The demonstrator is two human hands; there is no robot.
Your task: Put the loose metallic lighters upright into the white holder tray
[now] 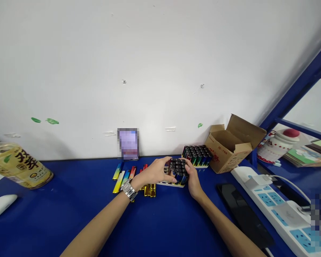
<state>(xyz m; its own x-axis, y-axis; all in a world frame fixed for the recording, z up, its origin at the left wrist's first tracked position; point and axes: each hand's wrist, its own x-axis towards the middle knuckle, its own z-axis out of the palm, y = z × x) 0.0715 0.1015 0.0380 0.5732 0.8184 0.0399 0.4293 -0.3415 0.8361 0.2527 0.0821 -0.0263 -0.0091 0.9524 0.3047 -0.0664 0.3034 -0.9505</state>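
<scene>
My left hand (157, 172), with a metal watch (128, 190) on its wrist, grips the left side of a cluster of upright, dark, black-topped pieces (178, 166). They look like lighters, but I cannot tell for sure. Its thumb lies across their front. Wrapped round the right side of the same cluster is my right hand (193, 178). The cluster stands in a pale rack (166, 183), whose left part shows beside my left hand. Several coloured, gold-ended flat pieces (119, 182) lie left of my left wrist, partly hidden by it.
A second rack of black-topped pieces (198, 155) stands behind, near an open cardboard box (224, 153). To the right lie a black phone (243, 210) and a power strip (270, 200). A drink bottle (21, 166) and white mouse (2, 206) are left; a blurred screen (128, 143) leans on the wall.
</scene>
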